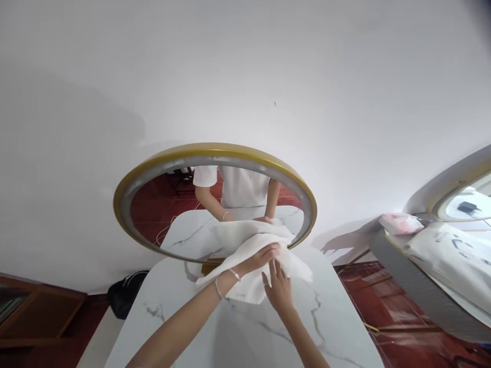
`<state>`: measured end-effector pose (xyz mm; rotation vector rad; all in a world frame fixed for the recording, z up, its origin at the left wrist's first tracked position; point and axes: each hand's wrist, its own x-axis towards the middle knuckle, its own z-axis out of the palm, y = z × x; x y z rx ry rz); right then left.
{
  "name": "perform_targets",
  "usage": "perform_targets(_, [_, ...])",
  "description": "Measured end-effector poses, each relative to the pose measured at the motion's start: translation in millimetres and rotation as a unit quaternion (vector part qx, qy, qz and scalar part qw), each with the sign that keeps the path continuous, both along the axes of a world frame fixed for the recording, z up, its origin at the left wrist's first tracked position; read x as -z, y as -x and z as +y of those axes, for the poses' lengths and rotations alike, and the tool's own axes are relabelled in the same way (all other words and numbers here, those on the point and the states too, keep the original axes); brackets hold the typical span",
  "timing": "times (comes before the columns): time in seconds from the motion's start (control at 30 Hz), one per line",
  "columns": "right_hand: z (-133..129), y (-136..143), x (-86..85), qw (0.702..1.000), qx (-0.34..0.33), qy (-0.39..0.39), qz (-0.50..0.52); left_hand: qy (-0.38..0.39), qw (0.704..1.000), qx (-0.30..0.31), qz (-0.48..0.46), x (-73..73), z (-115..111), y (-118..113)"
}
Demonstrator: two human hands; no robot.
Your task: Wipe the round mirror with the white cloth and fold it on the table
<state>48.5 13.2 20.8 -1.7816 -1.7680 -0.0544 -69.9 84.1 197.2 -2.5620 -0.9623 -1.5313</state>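
A white cloth [249, 289] with a zigzag edge lies bunched against the lower rim of an oval gold-framed mirror [215, 149], partly spread over a white marble-patterned table [164, 317]. My left hand [261, 258], with bracelets at the wrist, has its fingers closed together on the upper folds of the cloth. Just below and to the right, my right hand [280, 290] rests its fingertips on the cloth, fingers stretched out and thumb apart. The cloth hides part of the mirror's lower rim. Reflected in the glass are the arms, a white shirt and the cloth.
To the right stands a grey-sided table [429, 291] carrying a pink-and-white packet [401, 224], a white bag [454, 250] and another mirror [460, 199]. A black bag [126, 294] sits left of my table, beside a wooden cabinet [38, 312]. A white wall rises behind.
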Motion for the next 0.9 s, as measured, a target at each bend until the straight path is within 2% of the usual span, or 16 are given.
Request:
perform_targets(0.07, [-6.0, 14.8, 13.9, 0.998, -0.047, 0.021, -0.025, -0.002, 0.993, 0.065, 0.095, 26.3, -12.5, 30.1])
perform_targets(0.1, [-7.6, 20.7, 18.7, 0.997, -0.071, 0.017, -0.039, 0.002, 0.989, 0.077, 0.128, 38.8, -19.1, 45.1])
perform_targets(0.17, [-8.8, 30.0, 24.2, 0.991, -0.117, -0.004, -0.057, 0.018, 0.989, 0.040, 0.144, 61.8, -32.4, 71.9])
perform_targets(0.23, [-7.5, 36.5, 24.1, 0.985, -0.158, -0.023, -0.063, 0.047, 0.991, -0.018, 0.120, 79.7, -44.3, 91.6])
perform_targets(0.3, [-3.3, 40.9, 17.4, 0.981, -0.180, -0.038, -0.062, 0.086, 0.991, -0.070, 0.074, 89.2, -52.4, 101.2])
perform_targets(0.37, [4.9, 43.3, 1.6, 0.979, -0.184, -0.054, -0.061, 0.106, 0.989, -0.098, 0.011, 86.4, -54.3, 100.1])
perform_targets(0.4, [10.5, 43.9, -10.6, 0.979, -0.183, -0.068, -0.058, 0.099, 0.989, -0.103, -0.023, 79.4, -52.4, 95.7])
perform_targets(0.47, [24.1, 43.9, -44.4, 0.976, -0.178, -0.118, -0.044, 0.055, 0.989, -0.095, -0.096, 54.3, -43.8, 81.1])
perform_targets(0.53, [39.1, 42.4, -88.8, 0.968, -0.164, -0.187, -0.025, -0.004, 0.985, -0.071, -0.157, 16.6, -31.5, 62.0])
perform_targets(0.67, [66.6, 36.2, -185.1, 0.962, -0.109, -0.249, -0.017, -0.061, 0.978, -0.038, -0.196, -70.1, -10.0, 29.2])
perform_targets(0.73, [76.7, 33.0, -221.8, 0.956, -0.080, -0.280, -0.026, -0.068, 0.978, -0.034, -0.194, -102.1, -4.5, 21.5])
perform_targets(0.8, [82.7, 30.3, -241.3, 0.947, -0.053, -0.313, -0.044, -0.067, 0.977, -0.027, -0.200, -116.3, -2.6, 19.7])
perform_targets(0.83, [84.0, 29.1, -243.0, 0.943, -0.045, -0.324, -0.056, -0.063, 0.976, -0.022, -0.206, -115.4, -2.9, 20.4])
perform_targets(0.9, [82.2, 27.0, -228.6, 0.945, -0.046, -0.314, -0.084, -0.045, 0.976, -0.013, -0.213, -97.7, -6.4, 24.0])
